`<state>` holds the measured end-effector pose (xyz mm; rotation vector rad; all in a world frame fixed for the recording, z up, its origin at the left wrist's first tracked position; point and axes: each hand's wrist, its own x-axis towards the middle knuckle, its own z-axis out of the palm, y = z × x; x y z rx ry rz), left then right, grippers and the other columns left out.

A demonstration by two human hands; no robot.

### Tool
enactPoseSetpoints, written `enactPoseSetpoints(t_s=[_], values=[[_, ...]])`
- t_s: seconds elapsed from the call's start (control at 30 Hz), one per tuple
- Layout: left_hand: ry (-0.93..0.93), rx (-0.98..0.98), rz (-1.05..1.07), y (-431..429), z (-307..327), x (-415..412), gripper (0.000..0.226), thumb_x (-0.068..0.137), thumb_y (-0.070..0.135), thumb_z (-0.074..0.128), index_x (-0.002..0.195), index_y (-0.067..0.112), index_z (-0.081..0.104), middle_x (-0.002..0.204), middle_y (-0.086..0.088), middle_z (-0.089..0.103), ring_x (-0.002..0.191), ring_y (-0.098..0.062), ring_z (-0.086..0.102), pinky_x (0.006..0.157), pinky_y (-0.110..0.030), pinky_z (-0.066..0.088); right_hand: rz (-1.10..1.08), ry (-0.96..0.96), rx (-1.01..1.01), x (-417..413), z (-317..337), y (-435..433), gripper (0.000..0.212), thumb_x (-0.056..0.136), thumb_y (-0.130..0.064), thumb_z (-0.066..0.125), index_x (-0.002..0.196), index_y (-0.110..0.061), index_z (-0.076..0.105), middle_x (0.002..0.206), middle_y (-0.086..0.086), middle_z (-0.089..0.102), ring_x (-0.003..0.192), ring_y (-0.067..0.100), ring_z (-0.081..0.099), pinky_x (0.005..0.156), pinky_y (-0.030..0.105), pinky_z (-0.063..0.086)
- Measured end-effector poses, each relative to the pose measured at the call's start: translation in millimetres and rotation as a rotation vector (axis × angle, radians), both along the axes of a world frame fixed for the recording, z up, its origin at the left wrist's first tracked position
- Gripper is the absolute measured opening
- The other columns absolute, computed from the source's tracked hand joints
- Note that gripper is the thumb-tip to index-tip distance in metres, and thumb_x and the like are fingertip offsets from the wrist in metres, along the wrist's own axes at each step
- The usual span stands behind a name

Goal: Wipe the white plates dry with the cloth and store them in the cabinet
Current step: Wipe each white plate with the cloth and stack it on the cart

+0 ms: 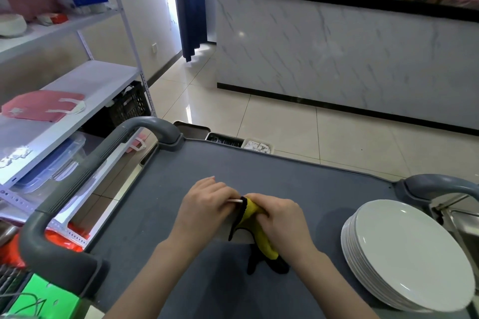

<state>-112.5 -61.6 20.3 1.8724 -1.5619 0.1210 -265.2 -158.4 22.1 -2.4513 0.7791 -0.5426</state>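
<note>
Held plate [241, 237] seen edge-on, mostly hidden behind both hands, above the desk [181, 176] centre. Left hand [204, 204] grips its rim; right hand [280, 223] clamps yellow cloth [255, 217] over it. Plate stack [404, 254] sits at desk right.

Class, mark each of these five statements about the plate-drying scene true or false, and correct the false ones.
1. A stack of white plates sits on the right side of the cart top. True.
2. The cloth is blue. False: it is yellow with a dark edge.
3. The left hand holds a single plate by its rim. True.
4. The right hand lies flat and empty on the cart. False: it grips the cloth against the single plate.
5. A shelf unit stands to the person's left. True.
</note>
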Motion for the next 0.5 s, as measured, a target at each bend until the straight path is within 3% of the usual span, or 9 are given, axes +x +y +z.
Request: enactPoseSetpoints(t_s=[0.1, 0.2, 0.27, 0.37, 0.5], values=[[0.116, -0.026, 0.082, 2.8, -2.8, 3.5, 0.008, 0.078, 0.023, 0.077, 0.081, 0.017, 0.073, 0.078, 0.006, 0.066, 0.073, -0.018, 0.058, 0.077, -0.026, 0.045, -0.053, -0.082, 0.027, -3.4, -7.3, 2.8, 0.038, 0.079, -0.004, 0.06, 0.106, -0.029, 0.07, 0.093, -0.008, 0.073, 0.085, 0.022, 0.066, 0.07, 0.038, 0.051], [0.345, 0.038, 0.329, 23.2, -13.1, 15.0, 0.02, 0.084, 0.037, 0.072, 0.099, 0.024, 0.068, 0.085, 0.004, 0.056, 0.076, -0.012, 0.055, 0.068, -0.021, 0.041, -0.126, -0.165, -0.009, -9.0, -9.0, 5.6, 0.039, 0.075, -0.008, 0.056, 0.102, -0.032, 0.069, 0.088, -0.01, 0.072, 0.078, 0.017, 0.066, 0.066, 0.035, 0.052], [0.698, 0.168, 0.454, 29.6, -16.7, 15.0, 0.033, 0.089, 0.052, 0.056, 0.105, 0.024, 0.064, 0.081, -0.001, 0.064, 0.071, -0.014, 0.064, 0.067, -0.026, 0.051, -0.15, -0.208, -0.031, -10.6, -6.8, 7.6, 0.045, 0.072, -0.009, 0.055, 0.105, -0.036, 0.065, 0.087, -0.013, 0.071, 0.076, 0.011, 0.065, 0.064, 0.031, 0.05], [1.293, 0.194, 0.458, 20.2, -19.4, 4.1, 0.035, 0.097, 0.048, 0.05, 0.105, 0.017, 0.065, 0.086, -0.012, 0.074, 0.073, -0.024, 0.074, 0.07, -0.036, 0.061, -0.061, -0.201, -0.102, -12.0, -10.2, 9.8, 0.054, 0.072, -0.001, 0.062, 0.111, -0.036, 0.069, 0.096, -0.017, 0.072, 0.084, 0.009, 0.068, 0.067, 0.027, 0.053], [1.573, 0.136, 0.467, 11.9, -19.7, 0.3, 0.032, 0.093, 0.033, 0.064, 0.095, 0.002, 0.066, 0.084, -0.017, 0.074, 0.076, -0.029, 0.074, 0.066, -0.038, 0.061, 0.046, -0.216, -0.178, -9.9, -15.4, 19.5, 0.054, 0.07, 0.005, 0.059, 0.113, -0.025, 0.071, 0.108, -0.015, 0.071, 0.094, 0.006, 0.068, 0.075, 0.024, 0.053]])
